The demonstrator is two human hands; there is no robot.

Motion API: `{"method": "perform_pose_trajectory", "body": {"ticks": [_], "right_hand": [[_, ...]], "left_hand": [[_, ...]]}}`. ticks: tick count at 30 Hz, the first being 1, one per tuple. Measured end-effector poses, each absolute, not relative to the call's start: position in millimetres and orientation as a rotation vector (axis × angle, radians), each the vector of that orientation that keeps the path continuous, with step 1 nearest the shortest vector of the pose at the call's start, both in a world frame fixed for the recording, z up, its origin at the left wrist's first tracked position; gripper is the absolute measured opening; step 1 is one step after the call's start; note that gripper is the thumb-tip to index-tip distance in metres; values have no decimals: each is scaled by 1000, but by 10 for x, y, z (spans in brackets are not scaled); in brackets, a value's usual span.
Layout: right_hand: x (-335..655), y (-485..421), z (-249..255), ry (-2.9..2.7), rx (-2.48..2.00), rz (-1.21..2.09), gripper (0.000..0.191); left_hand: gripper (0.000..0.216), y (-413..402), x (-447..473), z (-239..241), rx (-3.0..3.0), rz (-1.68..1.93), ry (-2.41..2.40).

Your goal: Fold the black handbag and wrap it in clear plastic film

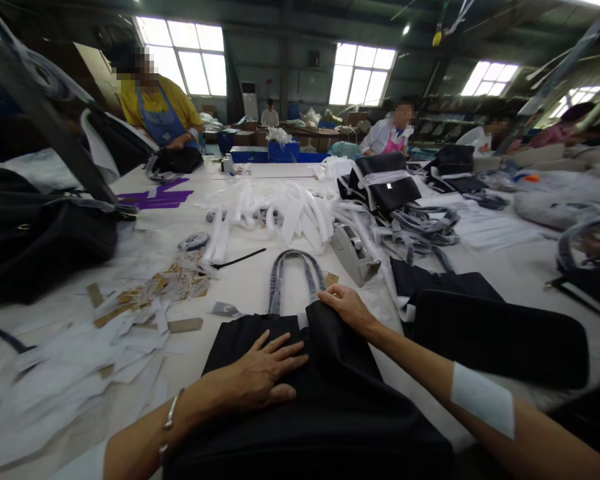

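A black handbag (330, 407) lies on the table right in front of me, its wrapped handles (279, 280) pointing away. My left hand (260, 373) rests flat on the bag's upper side, fingers spread. At the bag's top edge, near the base of one handle, my right hand (347, 307) grips the edge between thumb and fingers. A white strip (303, 321) shows at the bag's opening between the hands. Just beyond the bag's left corner lies a small grey tag (226, 309).
A tape dispenser (355, 257) stands beyond my right hand. White padding strips (280, 207) are heaped farther back. Paper scraps (95, 360) cover the left side. More black bags (495, 333) lie at right. A co-worker in yellow (157, 110) stands across the table.
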State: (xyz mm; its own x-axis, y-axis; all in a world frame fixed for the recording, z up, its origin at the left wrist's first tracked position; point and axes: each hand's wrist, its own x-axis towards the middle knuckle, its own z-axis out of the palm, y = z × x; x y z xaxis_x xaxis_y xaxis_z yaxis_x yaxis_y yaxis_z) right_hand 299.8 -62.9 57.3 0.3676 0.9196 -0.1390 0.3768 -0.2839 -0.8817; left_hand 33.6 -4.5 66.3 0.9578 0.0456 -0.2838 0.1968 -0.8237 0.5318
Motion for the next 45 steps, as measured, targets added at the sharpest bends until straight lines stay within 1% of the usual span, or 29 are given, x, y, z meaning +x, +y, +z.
{"method": "perform_pose_trajectory", "body": {"ticks": [3, 5, 9, 12, 13, 15, 17, 19, 21, 23, 26, 27, 28, 30, 33, 38, 40, 43, 45], "right_hand": [[3158, -629, 384, -1053, -1875, 881, 48], [3263, -643, 358, -1073, -1884, 887, 51], [3397, -790, 573, -1189, -1900, 863, 49], [3451, -1047, 825, -1221, -2017, 866, 51], [3461, -1154, 898, -1207, -2053, 942, 54], [3459, -1381, 1011, -1107, -2068, 1199, 60], [3418, -1595, 1070, -938, -1998, 1448, 65], [3339, -1772, 1072, -795, -1888, 1597, 64], [3248, -1903, 1021, -694, -1742, 1690, 60], [3175, -1994, 937, -630, -1658, 1694, 57], [3133, -2077, 848, -640, -1775, 1467, 66], [3131, -2094, 848, -659, -1813, 1405, 66], [3128, -2106, 862, -670, -1829, 1382, 63], [3112, -2116, 915, -633, -1797, 1480, 52], [3039, -2106, 942, -461, -1710, 1653, 45], [2926, -2085, 722, -317, -1533, 1590, 43], [2929, -2092, 635, -261, -1435, 1538, 41], [2958, -2118, 581, -135, -1256, 1506, 36], [2966, -2129, 584, -97, -1137, 1547, 35]], "left_hand": [[64, -41, 346, 601, 2553, -377, 244], [64, -38, 352, 615, 2568, -402, 281], [63, -34, 364, 822, 2534, -454, 293], [53, -53, 426, 1069, 2531, -340, 275], [46, -71, 471, 1155, 2531, -261, 257], [37, -128, 601, 1317, 2523, -87, 202], [41, -205, 772, 1434, 2528, 57, 139], [53, -287, 945, 1472, 2556, 134, 39], [62, -355, 1070, 1418, 2568, 94, -50], [62, -397, 1115, 1299, 2545, -37, -81], [56, -411, 1053, 1112, 2526, -205, -42], [56, -410, 1017, 1068, 2532, -235, -28], [56, -408, 982, 1036, 2538, -258, -14], [59, -413, 932, 1000, 2539, -295, 10], [63, -442, 913, 962, 2535, -320, 38], [68, -487, 890, 816, 2574, -174, 105], [63, -466, 833, 730, 2584, -52, 158], [42, -365, 734, 663, 2596, 93, 250], [33, -272, 724, 744, 2605, 131, 254]]}}
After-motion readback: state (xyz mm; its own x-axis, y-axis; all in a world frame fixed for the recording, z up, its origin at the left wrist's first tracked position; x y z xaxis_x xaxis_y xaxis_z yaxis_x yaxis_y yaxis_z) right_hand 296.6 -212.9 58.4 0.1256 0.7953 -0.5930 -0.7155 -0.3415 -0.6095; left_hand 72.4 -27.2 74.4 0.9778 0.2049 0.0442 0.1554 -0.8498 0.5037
